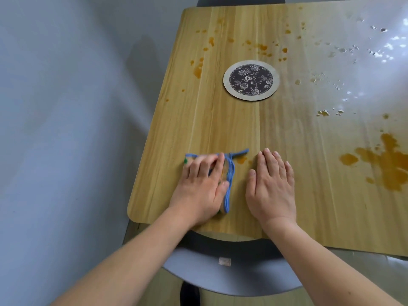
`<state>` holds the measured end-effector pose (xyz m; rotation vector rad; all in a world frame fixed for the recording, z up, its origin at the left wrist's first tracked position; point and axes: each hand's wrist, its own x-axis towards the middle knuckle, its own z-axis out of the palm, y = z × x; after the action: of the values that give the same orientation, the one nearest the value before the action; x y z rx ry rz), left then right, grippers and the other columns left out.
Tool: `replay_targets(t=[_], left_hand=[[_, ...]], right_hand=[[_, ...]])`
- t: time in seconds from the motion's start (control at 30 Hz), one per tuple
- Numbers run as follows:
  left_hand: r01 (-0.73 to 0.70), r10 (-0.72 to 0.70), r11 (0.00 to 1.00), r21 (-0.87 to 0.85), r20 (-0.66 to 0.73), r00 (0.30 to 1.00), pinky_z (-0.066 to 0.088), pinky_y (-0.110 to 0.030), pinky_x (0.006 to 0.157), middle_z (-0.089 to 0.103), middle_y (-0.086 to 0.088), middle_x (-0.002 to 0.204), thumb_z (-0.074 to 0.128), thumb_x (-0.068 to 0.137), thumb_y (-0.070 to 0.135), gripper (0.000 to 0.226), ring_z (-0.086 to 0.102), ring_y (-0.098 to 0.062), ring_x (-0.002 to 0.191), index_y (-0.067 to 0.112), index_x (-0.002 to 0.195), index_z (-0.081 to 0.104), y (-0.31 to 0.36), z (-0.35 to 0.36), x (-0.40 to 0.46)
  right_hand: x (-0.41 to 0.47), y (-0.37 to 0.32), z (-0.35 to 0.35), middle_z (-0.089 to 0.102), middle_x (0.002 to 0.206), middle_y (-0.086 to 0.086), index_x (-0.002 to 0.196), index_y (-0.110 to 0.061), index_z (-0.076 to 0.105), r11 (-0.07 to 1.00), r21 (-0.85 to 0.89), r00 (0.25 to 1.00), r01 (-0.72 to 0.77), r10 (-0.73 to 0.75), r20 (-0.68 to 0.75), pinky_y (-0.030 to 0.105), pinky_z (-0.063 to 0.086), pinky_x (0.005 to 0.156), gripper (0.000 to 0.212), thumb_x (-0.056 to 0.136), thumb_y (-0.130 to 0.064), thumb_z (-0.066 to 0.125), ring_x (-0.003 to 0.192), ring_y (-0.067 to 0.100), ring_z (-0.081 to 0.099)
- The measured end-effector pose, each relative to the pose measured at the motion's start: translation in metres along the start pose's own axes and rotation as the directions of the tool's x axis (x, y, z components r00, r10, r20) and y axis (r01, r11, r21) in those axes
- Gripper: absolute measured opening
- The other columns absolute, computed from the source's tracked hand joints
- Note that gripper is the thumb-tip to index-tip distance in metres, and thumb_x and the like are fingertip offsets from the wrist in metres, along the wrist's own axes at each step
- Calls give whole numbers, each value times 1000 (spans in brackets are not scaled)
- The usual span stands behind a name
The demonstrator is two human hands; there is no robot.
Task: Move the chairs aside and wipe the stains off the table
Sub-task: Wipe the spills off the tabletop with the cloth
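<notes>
Head view, looking down on a pale wooden bench (220, 120). The left hand (202, 184) presses a folded cloth (228, 180) with blue edging flat near the front edge, fingers bent over it, its grip holding the cloth. The right hand (271, 184) lies just beside it, palm down, fingers straight, holding nothing.

The wiping looks barely begun. A small orange spot (241, 160) sits between the 2 hands, just beyond the cloth. Orange spatters (262, 47) dot the far side, and a large orange puddle (390, 164) spreads at the right edge.

A grey chair (231, 272) stands tucked against the front edge below the arms, not yet moved aside. Another chair back (240, 0) shows at the far edge. A round floral coaster (251, 79) rests mid-bench, in the way of a full sweep.
</notes>
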<state>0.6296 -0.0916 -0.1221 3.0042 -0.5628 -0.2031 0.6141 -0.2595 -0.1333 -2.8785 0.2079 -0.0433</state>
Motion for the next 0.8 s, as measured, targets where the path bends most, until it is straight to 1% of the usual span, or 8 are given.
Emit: replay_targets(t=[0.07, 0.13, 0.27, 0.33, 0.4, 0.5, 0.6, 0.8], left_hand=[[-18, 18, 999, 38, -7, 1000, 15, -44, 113, 32, -7, 142, 31, 96, 47, 68, 29, -28, 131, 7, 152, 27, 7, 9, -22], [3, -2, 996, 86, -8, 1000, 15, -43, 111, 35, -6, 140, 32, 96, 47, 67, 30, -28, 128, 8, 151, 29, 6, 13, -22], [2, -6, 996, 94, 40, 999, 8, -40, 111, 27, -1, 145, 22, 97, 50, 67, 20, -24, 132, 15, 154, 18, 3, 0, 4], [9, -12, 998, 67, 32, 999, 3, -39, 113, 19, 2, 148, 19, 99, 51, 66, 13, -22, 135, 19, 156, 9, -2, -5, 28], [43, -43, 998, 36, -6, 999, 4, -40, 114, 20, 3, 149, 21, 99, 50, 65, 13, -22, 136, 20, 156, 10, -7, -9, 58], [58, -58, 998, 29, -32, 998, 8, -41, 115, 23, 1, 148, 23, 99, 50, 64, 16, -23, 136, 20, 155, 15, -11, -11, 98], [63, -60, 997, 51, -60, 996, 12, -43, 114, 25, 0, 147, 23, 98, 50, 64, 19, -24, 134, 20, 155, 18, -15, -11, 123], [79, -75, 995, 54, -81, 994, 12, -42, 115, 25, 0, 148, 22, 99, 48, 63, 19, -23, 136, 20, 155, 17, -10, -9, 128]], right_hand=[[0, 0, -1, 25, 157, 6, 149, -9, 32, 1000, -4, 1000, 1, -1, -4, 39, 4, 121, 64, 95, -39, 12, 147, 20, 14], [1, -1, -1, 22, 158, 5, 150, -10, 29, 1000, -4, 1000, 5, -5, 11, 38, 2, 121, 65, 95, -39, 10, 148, 19, 11], [0, 1, -5, 23, 158, 5, 150, -8, 29, 998, 65, 999, 27, -28, 23, 37, 2, 121, 68, 94, -42, 10, 148, 18, 12], [-2, 7, -12, 31, 155, 5, 147, -7, 35, 988, 149, 999, 32, -31, -9, 38, 10, 121, 66, 95, -41, 15, 145, 16, 21], [-1, 23, -22, 38, 151, 5, 144, -8, 41, 981, 188, 998, 45, -36, -51, 39, 18, 119, 62, 95, -40, 21, 141, 17, 30], [6, 65, -31, 44, 147, 7, 141, -7, 45, 993, 92, 994, 77, -69, -85, 41, 22, 117, 59, 96, -39, 24, 138, 22, 35], [9, 100, -32, 42, 148, 8, 143, -7, 44, 995, -28, 995, 92, -93, -38, 41, 19, 118, 61, 97, -40, 21, 140, 23, 32], [10, 108, -28, 41, 149, 4, 143, -10, 44, 997, 4, 997, 74, -74, -30, 36, 18, 119, 60, 95, -41, 23, 141, 20, 29]])
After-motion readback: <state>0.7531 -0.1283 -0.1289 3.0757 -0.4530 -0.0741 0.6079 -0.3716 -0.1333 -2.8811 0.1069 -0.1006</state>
